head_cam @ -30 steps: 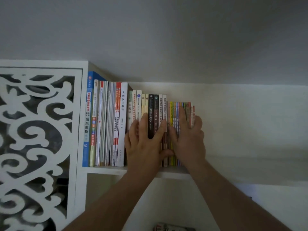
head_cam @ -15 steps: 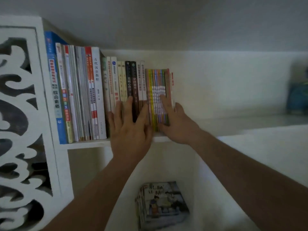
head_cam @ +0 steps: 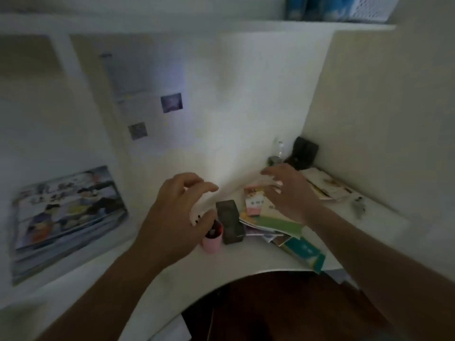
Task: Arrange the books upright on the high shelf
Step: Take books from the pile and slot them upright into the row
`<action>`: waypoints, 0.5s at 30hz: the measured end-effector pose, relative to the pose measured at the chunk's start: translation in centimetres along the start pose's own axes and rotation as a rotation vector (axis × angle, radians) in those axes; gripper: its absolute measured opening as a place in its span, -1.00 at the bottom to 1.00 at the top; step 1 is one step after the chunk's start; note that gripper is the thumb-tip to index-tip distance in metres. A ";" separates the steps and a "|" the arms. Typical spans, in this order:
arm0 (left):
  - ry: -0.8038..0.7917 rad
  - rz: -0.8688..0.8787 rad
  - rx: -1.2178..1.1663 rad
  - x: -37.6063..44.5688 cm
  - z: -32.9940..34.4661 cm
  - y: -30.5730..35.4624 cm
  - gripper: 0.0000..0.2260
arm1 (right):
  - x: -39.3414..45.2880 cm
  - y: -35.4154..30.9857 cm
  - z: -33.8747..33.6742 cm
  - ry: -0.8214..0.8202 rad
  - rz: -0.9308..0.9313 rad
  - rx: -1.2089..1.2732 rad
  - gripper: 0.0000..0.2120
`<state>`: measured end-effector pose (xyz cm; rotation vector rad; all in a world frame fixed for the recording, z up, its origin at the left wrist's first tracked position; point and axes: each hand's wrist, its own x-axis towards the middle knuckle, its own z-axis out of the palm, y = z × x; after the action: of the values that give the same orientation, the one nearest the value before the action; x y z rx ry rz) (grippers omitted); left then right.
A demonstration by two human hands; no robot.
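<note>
- several loose books (head_cam: pixel 273 221) lie flat in a messy pile on the desk (head_cam: pixel 152 274), under and just beyond the right hand — none of them upright, none on the high shelf.
- judged from this, a batch is left to lift; the shelf's book row is out of view, so how much is done cannot be told.
- left hand (head_cam: pixel 172 217) hovers over a pink cup (head_cam: pixel 212 239) — fingers loosely curled and spread, holding nothing.
- right hand (head_cam: pixel 288 193) reaches over the pile, palm down, fingers extended and relaxed, gripping nothing yet; whether it touches the top book cannot be told.
- a dark box (head_cam: pixel 229 221) stands between the hands, just beside the cup.
- next move, likely: close on the top books.
</note>
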<state>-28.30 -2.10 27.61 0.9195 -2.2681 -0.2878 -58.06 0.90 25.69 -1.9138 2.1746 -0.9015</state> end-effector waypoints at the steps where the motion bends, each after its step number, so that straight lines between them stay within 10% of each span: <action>1: -0.081 -0.052 -0.038 0.4 2.8 -0.6 -0.66 | -0.4 3.8 0.6 -0.039 0.136 -0.023 -0.64; 7: -0.529 -0.321 -0.118 5.0 18.9 -3.7 -0.64 | -2.3 22.1 6.3 -0.237 0.579 0.015 -0.66; 15: -0.893 -0.488 -0.165 14.3 36.8 -4.9 -0.53 | 2.9 30.9 12.8 -0.335 0.787 0.369 -0.29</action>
<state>-57.34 -17.00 4.85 1.4424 -2.6701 -1.2978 -79.78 -5.38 0.87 -0.8383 2.0777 -0.6875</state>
